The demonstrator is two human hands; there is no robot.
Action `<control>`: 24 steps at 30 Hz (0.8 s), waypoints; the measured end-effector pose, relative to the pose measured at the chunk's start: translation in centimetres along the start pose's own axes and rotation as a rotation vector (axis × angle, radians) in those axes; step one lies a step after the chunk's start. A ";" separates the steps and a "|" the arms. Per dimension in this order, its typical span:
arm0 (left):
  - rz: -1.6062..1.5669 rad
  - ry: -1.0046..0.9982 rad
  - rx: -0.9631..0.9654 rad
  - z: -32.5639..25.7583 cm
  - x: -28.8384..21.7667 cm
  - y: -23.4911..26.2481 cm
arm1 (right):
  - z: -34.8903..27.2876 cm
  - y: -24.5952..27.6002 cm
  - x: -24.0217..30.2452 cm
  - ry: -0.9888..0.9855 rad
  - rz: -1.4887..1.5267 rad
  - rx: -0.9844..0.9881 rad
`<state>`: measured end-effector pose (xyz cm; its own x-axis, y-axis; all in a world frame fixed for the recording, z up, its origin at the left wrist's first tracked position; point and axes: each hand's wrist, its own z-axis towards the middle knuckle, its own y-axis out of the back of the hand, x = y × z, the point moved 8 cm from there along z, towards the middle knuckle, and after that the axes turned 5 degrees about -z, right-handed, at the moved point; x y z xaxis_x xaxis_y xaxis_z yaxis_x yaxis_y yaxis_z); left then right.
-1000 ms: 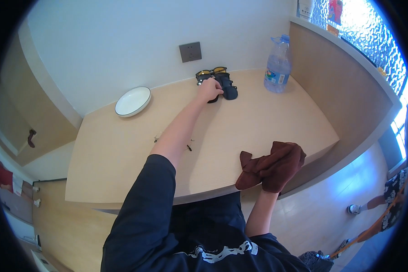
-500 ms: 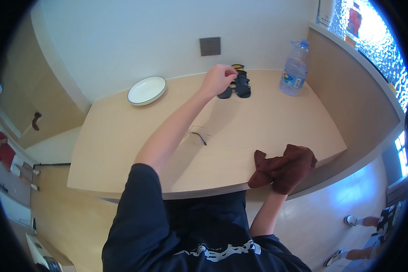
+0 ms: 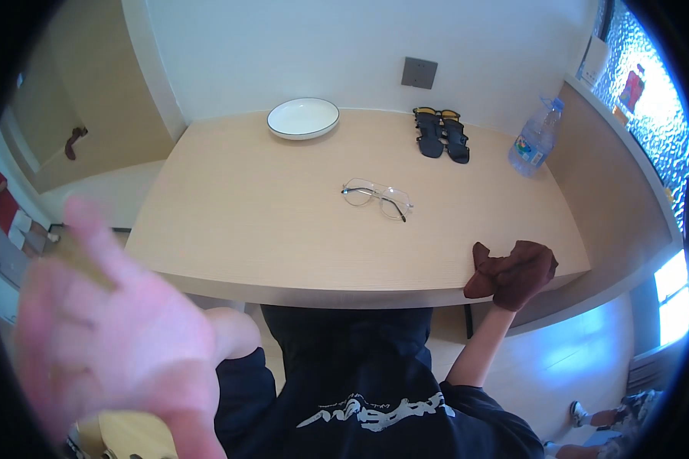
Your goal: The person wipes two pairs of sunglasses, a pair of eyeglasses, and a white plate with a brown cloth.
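My left hand [image 3: 130, 321] is raised close to the camera at the lower left, palm showing and thumb apart from the fingers. It is blurred, and nothing shows in it. At the desk's front right edge my right hand is wrapped in a dark brown cloth [image 3: 522, 271]; its fingers are hidden beneath the fabric, which bunches like a fist. A pair of thin-framed eyeglasses [image 3: 377, 196] lies mid-desk, apart from both hands. Behind them, several dark clip-on lenses [image 3: 429, 145] lie in an overlapping stack, a yellow-tinted pair at the back.
On the desk [image 3: 283, 222], a white dish [image 3: 305, 136] stands at the back left and a large clear water bottle [image 3: 536, 141] at the back right. A wooden partition [image 3: 616, 180] closes the right side. People's legs show at both far sides.
My left hand has swung from the dark lenses back to the lower left, near the camera. The eyeglasses are now uncovered. The view has shifted; my right hand stays in the brown cloth.
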<state>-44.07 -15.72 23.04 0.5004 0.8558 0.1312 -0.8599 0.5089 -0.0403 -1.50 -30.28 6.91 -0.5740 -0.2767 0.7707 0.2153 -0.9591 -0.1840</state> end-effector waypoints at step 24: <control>-0.136 0.102 -0.197 -1.8 2.1 1.9 | -0.3 2.2 -1.7 0.195 -0.525 0.007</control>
<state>-44.46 -12.79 21.42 0.6265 0.7780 0.0481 -0.7526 0.6198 -0.2224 -0.31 -31.90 5.03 -0.7410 0.2308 0.6306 -0.1336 -0.9710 0.1984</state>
